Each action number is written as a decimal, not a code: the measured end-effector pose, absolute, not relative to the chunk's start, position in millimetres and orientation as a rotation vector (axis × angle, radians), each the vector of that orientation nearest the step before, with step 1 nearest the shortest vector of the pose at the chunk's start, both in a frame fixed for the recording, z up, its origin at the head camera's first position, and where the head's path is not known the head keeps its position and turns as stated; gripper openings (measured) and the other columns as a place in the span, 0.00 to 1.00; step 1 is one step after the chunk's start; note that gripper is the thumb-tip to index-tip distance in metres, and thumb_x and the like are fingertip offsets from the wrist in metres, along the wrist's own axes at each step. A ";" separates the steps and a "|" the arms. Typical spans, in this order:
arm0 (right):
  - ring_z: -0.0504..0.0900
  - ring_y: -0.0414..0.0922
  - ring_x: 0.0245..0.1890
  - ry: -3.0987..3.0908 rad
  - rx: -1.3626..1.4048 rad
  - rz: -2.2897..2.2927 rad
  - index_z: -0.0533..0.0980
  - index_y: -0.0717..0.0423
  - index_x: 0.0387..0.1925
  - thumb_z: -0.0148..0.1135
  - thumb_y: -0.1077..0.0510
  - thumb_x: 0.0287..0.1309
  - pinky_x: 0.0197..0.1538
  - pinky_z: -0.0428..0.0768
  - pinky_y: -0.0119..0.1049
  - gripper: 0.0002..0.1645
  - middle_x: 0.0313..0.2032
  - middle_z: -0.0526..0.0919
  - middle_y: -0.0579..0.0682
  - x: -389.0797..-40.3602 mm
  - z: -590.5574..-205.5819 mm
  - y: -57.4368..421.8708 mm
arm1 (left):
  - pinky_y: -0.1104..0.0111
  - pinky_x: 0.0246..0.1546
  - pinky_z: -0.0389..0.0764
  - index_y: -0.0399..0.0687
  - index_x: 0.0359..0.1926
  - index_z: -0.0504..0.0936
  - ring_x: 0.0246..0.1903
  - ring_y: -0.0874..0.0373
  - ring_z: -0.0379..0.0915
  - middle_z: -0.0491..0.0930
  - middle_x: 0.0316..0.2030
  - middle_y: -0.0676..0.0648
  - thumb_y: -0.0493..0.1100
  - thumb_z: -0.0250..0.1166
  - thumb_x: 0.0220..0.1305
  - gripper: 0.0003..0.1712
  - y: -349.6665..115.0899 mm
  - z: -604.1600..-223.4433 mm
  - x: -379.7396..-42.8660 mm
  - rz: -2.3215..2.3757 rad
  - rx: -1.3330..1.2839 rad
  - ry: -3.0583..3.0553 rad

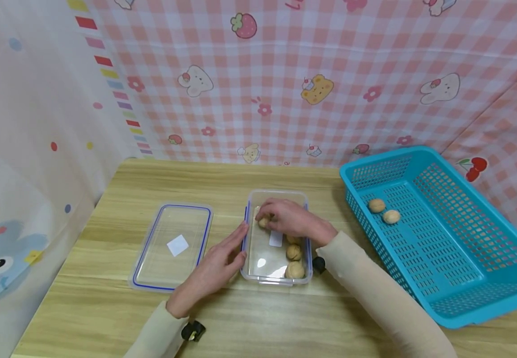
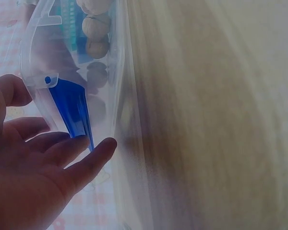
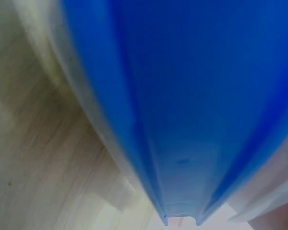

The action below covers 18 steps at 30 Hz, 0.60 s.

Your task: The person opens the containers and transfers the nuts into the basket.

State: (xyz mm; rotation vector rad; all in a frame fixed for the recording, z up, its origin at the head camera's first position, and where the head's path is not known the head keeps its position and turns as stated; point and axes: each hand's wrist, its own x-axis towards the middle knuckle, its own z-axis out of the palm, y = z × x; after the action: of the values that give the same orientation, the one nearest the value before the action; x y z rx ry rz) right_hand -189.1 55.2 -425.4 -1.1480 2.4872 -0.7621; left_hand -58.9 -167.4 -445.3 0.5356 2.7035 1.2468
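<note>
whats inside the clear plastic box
Walnuts line the right side of the box; the right hand holds another walnut on the left. Anything under that hand is covered, so the total is unclear.

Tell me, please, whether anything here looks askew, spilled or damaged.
Nothing stands out: the clear rectangular plastic box stands upright, the clear blue-lined plastic lid lies flat, and the round brown walnuts look unspilled.
</note>
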 end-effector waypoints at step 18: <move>0.81 0.46 0.56 2.496 -1.067 -1.084 0.86 0.53 0.53 0.67 0.62 0.67 0.59 0.83 0.45 0.14 0.56 0.84 0.48 -176.4 -401.3 71.6 | 0.53 0.75 0.60 0.39 0.79 0.57 0.76 0.46 0.55 0.53 0.79 0.43 0.37 0.59 0.75 0.37 -167.1 -446.9 -60.4 1.261 0.553 2.712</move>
State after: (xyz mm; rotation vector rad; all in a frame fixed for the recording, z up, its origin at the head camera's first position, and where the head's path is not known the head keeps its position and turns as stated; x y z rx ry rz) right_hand -176.4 71.6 -401.3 -1.0669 2.4961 -1.0844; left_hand -60.4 -167.1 -446.9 0.5530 2.7124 1.2613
